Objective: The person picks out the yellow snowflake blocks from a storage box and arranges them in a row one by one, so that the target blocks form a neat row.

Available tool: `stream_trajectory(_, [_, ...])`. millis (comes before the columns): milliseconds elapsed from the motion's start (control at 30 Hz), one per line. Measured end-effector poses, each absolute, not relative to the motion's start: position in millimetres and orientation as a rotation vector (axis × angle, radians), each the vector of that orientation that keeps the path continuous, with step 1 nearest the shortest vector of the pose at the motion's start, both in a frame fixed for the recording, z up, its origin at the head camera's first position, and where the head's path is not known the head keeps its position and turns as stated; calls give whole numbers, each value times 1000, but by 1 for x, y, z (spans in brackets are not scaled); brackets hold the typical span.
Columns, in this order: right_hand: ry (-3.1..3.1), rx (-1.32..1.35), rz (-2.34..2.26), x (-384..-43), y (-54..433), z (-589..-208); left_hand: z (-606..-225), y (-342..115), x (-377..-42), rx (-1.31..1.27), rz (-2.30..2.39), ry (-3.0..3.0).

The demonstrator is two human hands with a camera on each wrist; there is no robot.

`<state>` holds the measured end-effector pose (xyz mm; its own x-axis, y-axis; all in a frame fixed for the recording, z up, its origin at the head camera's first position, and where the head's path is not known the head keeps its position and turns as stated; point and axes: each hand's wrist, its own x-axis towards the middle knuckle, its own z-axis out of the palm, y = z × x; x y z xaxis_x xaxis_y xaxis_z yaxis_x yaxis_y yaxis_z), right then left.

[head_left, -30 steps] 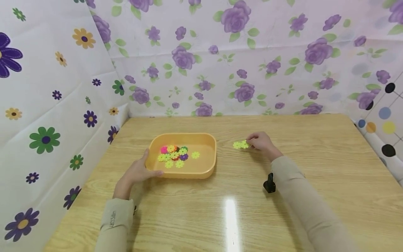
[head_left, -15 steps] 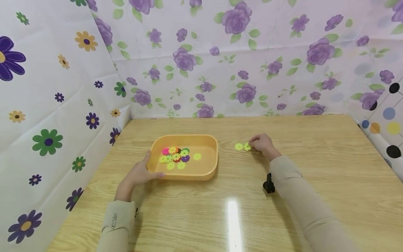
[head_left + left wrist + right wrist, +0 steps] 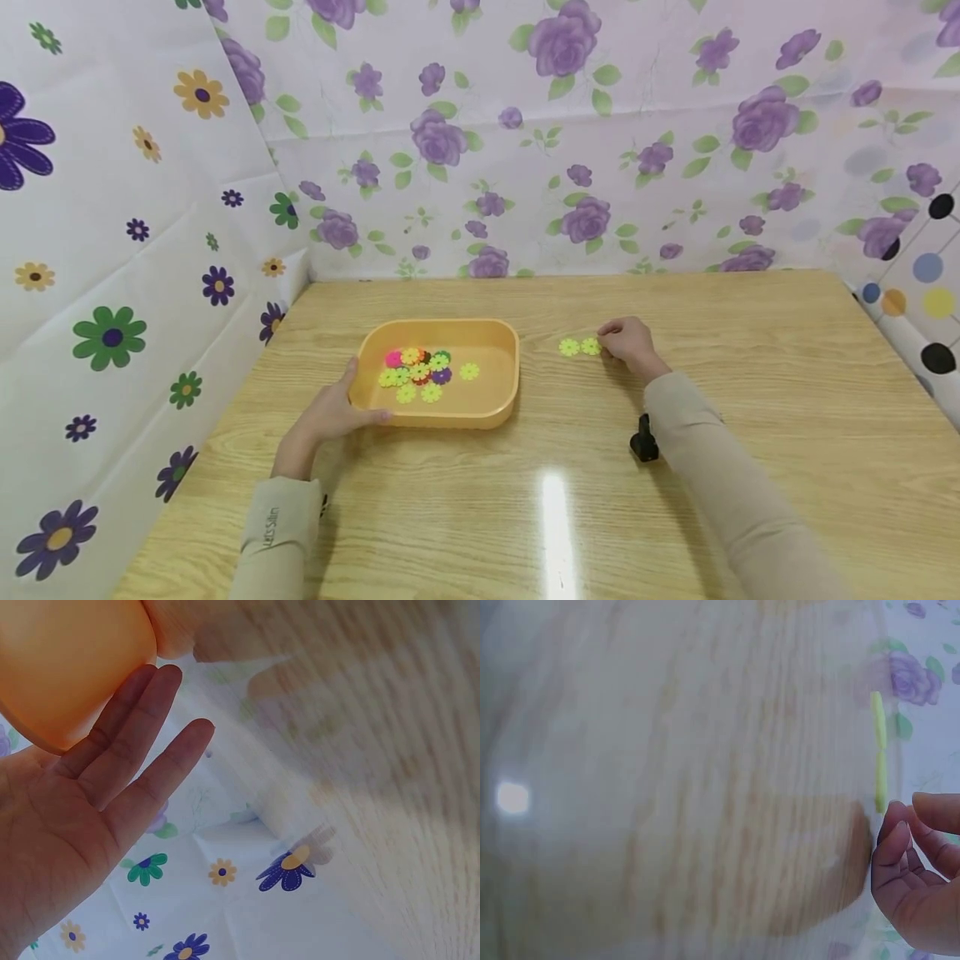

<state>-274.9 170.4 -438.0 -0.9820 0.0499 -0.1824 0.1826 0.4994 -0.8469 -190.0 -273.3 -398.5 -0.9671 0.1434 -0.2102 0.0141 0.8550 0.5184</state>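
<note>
An orange plastic tray [image 3: 491, 400] stands on the wooden table, holding several flower-shaped plastic pieces [image 3: 420, 372] in yellow, pink, purple, green and other colours. My left hand [image 3: 333, 410] holds the tray's left front corner, thumb along the front rim. The left wrist view shows straight fingers [image 3: 139, 712] against the tray's side. To the right of the tray, two yellow flower pieces [image 3: 569, 347] lie flat, side by side. My right hand [image 3: 628, 343] is at the right-hand piece [image 3: 590, 346], fingertips right at its edge. In the right wrist view, the fingers [image 3: 889, 847] are loosely bent with the thumb apart.
A black device [image 3: 643, 440] hangs under the right sleeve, close above the table [image 3: 780, 375]. Flower-printed sheets [image 3: 517, 167] rise behind the table and on its left. A dotted sheet [image 3: 928, 304] is at the right.
The right-hand yellow piece has moved slightly right and lies beside the other one, no longer overlapping it. My right hand has drawn a little to the right. The left hand stays on the tray.
</note>
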Motion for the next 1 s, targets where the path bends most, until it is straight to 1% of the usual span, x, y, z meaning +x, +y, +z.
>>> stream_trajectory(467, [2562, 59, -1526, -265, 156, -420, -399, -272, -192, 111, 773, 2785])
stream_trajectory(667, [2565, -43, -1517, -262, 141, -409, -401, -272, -192, 110, 781, 2782])
stream_trajectory(1000, [2539, -208, -1634, -257, 108, -389, -399, -273, -190, 97, 791, 2774])
